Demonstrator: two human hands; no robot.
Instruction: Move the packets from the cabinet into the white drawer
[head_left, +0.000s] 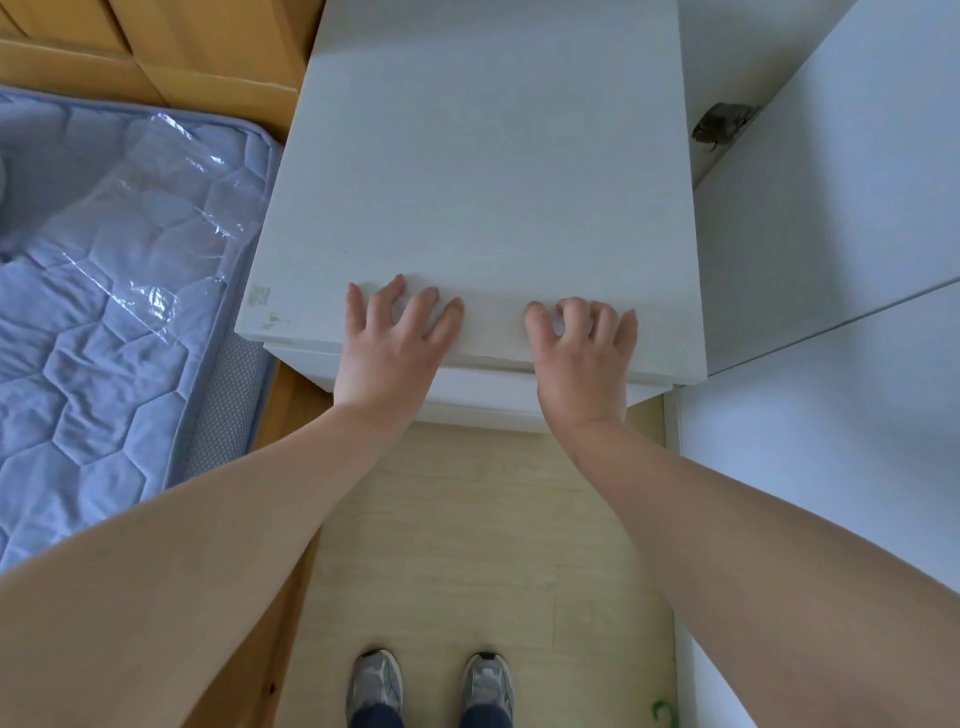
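At the front edge of the drawer unit (483, 182), the left grip (400, 338) and right grip (582, 343) are resting empty on its top, fingers bent, probably positioning to pull out the white drawer (483, 384) just beneath. No packets are showing; presumably they are lying inside the cabinet (831, 208) alongside.

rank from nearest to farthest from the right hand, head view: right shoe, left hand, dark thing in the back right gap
From the right hand:
1. left hand, beside it on the white top
2. dark thing, back right in the gap
3. right shoe, down on the floor
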